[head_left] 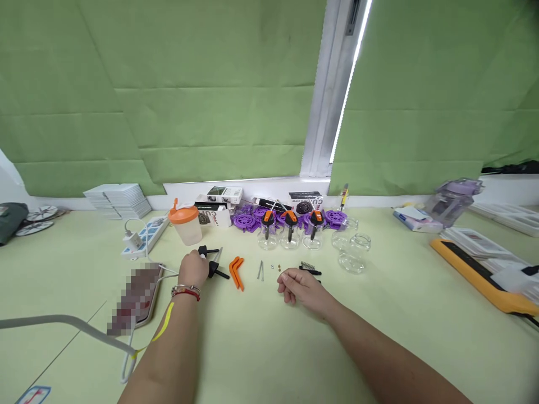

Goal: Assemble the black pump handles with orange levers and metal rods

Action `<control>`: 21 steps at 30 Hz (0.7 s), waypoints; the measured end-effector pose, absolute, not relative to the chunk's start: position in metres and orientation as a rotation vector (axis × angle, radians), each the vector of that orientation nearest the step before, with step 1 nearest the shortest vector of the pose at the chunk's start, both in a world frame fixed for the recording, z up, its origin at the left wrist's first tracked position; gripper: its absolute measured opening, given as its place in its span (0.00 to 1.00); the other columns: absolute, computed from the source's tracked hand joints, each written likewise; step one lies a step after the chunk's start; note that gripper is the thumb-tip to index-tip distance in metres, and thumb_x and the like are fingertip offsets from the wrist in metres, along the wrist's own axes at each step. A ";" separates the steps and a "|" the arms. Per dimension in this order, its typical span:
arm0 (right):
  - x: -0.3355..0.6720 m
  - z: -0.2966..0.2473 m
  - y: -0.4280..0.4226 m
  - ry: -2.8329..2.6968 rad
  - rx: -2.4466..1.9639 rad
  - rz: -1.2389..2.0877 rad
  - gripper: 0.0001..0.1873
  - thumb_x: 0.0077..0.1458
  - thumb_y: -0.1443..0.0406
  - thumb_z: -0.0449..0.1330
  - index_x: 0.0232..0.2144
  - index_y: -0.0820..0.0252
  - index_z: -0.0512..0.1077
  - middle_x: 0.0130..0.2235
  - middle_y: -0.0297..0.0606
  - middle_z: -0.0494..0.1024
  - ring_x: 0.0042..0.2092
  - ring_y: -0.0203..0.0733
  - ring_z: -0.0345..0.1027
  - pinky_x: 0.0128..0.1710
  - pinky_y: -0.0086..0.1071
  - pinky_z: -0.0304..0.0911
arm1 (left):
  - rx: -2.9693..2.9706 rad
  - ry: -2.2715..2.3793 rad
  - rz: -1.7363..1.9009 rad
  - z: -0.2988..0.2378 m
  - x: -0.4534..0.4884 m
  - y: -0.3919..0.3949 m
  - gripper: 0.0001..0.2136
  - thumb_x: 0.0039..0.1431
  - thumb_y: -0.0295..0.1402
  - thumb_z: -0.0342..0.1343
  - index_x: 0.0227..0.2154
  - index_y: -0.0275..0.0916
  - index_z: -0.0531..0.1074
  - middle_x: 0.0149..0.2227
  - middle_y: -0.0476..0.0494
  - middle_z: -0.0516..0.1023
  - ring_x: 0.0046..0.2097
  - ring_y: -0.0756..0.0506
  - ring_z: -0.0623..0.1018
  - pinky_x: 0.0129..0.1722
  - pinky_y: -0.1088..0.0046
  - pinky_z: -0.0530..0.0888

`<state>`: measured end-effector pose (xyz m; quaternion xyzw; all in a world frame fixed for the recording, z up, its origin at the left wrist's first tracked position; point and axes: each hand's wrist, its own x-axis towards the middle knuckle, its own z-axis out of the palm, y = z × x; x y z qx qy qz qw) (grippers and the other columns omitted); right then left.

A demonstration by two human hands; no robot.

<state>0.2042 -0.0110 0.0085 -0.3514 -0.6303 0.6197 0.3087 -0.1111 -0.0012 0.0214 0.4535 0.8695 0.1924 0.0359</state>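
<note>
My left hand (193,269) lies on the pale green table, its fingers curled around a small black plastic part (207,252). Another black part (219,273) lies just right of that hand. Two orange bent levers (236,271) rest further right, then two thin metal pins (260,270) and some tiny brass bits (275,267). My right hand (300,287) rests on the table with its fingers loosely curled, nothing visible in them. A black spring (309,267) lies just beyond it.
Three glass jars with orange-black tops (289,229) and purple discs (246,220) stand at the back, with empty jars (356,252) to the right. An orange-lidded cup (185,224), a power strip (145,234), a phone (137,294) and a yellow tool (480,275) lie around.
</note>
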 end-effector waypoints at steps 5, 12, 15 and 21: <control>0.205 0.011 -0.011 -1.690 -0.918 1.625 0.21 0.57 0.49 0.52 0.32 0.62 0.68 0.32 0.38 0.73 0.26 0.32 0.65 0.26 0.28 0.58 | 1.539 2.679 0.598 0.028 -0.100 -0.006 0.12 0.54 0.26 0.44 0.36 0.28 0.70 0.39 0.25 0.72 0.39 0.35 0.76 0.35 0.61 0.71; 0.212 0.014 -0.008 -1.837 -1.010 1.467 0.21 0.59 0.50 0.49 0.29 0.61 0.68 0.24 0.32 0.69 0.23 0.31 0.56 0.24 0.28 0.53 | 2.171 2.405 1.025 0.043 -0.048 -0.013 0.17 0.53 0.22 0.46 0.47 0.27 0.67 0.54 0.27 0.63 0.57 0.36 0.65 0.56 0.59 0.65; 0.215 0.014 -0.005 -1.940 -1.075 1.344 0.23 0.59 0.49 0.48 0.26 0.61 0.68 0.19 0.28 0.60 0.22 0.31 0.50 0.23 0.27 0.48 | 2.341 2.178 1.075 0.051 -0.013 -0.007 0.21 0.52 0.23 0.48 0.51 0.28 0.64 0.55 0.28 0.63 0.58 0.35 0.64 0.58 0.57 0.64; 0.215 0.010 -0.004 -2.138 -1.118 1.116 0.22 0.60 0.51 0.47 0.23 0.60 0.65 0.20 0.28 0.57 0.23 0.31 0.48 0.23 0.27 0.45 | 2.219 2.004 1.051 0.065 0.029 0.047 0.34 0.49 0.24 0.54 0.61 0.32 0.52 0.61 0.26 0.54 0.63 0.31 0.57 0.58 0.53 0.62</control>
